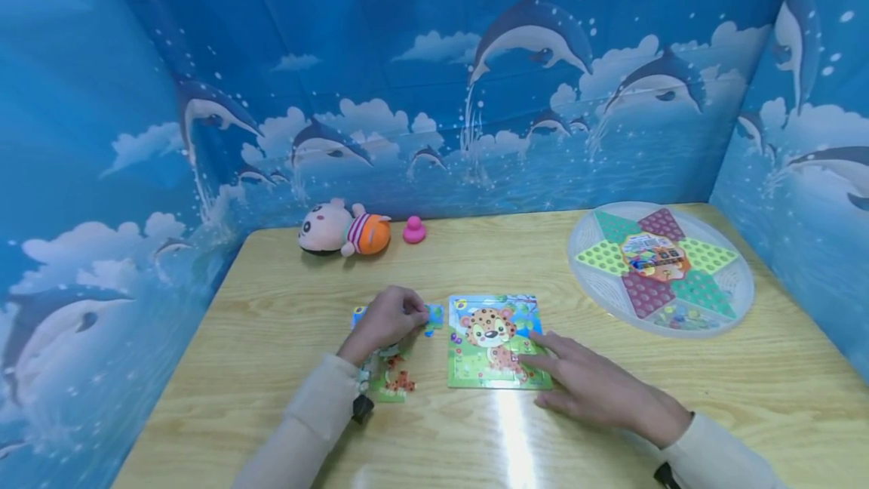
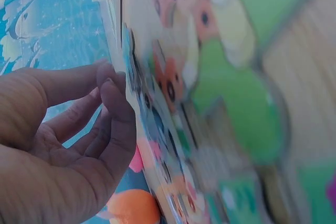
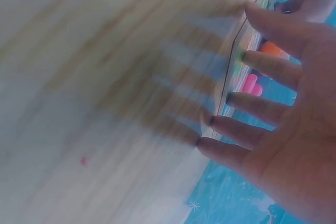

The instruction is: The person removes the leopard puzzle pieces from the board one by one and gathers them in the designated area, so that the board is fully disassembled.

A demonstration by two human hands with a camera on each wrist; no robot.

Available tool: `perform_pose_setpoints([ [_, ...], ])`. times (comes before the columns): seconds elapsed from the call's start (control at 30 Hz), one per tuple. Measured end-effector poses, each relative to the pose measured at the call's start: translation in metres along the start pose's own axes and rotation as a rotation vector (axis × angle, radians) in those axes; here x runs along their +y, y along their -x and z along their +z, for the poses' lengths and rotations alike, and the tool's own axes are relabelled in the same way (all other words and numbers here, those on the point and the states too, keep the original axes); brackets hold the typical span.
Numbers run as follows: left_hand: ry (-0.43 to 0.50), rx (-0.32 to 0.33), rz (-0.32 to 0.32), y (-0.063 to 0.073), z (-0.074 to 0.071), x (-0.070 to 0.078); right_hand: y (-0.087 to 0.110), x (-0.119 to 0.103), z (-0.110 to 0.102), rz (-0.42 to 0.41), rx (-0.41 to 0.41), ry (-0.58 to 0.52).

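In the head view my left hand [image 1: 394, 317] has thumb and index fingertip together at the edge of a blue-green puzzle piece [image 1: 436, 315], pinching it just left of the puzzle board. The left wrist view shows the pinch of the left hand [image 2: 79, 124] low over the table, the piece mostly hidden by the fingertips. More loose puzzle pieces [image 1: 402, 381] with orange spotted and green parts lie below the left wrist. The leopard puzzle board [image 1: 468, 376] is largely filled. Spread fingers of my right hand [image 1: 591, 379] rest on its right edge; the right wrist view shows that hand [image 3: 299, 108] outstretched.
A round Chinese checkers board [image 1: 743, 278] lies at the right of the wooden table [image 1: 271, 368]. At the back left are a plush doll [image 1: 345, 231] and a pink knobbed toy [image 1: 414, 230]. Dolphin-print sheets [image 1: 380, 36] border the table.
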State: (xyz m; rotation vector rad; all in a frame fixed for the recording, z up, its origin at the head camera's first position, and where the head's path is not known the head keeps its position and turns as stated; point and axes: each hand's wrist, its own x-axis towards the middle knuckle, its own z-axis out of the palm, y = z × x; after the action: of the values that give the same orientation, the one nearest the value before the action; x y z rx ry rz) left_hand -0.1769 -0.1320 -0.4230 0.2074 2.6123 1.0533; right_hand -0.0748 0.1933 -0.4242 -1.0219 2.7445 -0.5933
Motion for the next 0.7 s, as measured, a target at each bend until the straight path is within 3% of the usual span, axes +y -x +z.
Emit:
perform_pose_setpoints([
  [0.3,-0.025,-0.033,0.137,-0.004,0.016,0.015,0.003,-0.004,-0.003,0.031,-0.01,0.0],
  [0.7,-0.069,-0.136,0.207,-0.01,0.054,0.052,0.011,-0.007,-0.003,0.038,-0.052,-0.018],
])
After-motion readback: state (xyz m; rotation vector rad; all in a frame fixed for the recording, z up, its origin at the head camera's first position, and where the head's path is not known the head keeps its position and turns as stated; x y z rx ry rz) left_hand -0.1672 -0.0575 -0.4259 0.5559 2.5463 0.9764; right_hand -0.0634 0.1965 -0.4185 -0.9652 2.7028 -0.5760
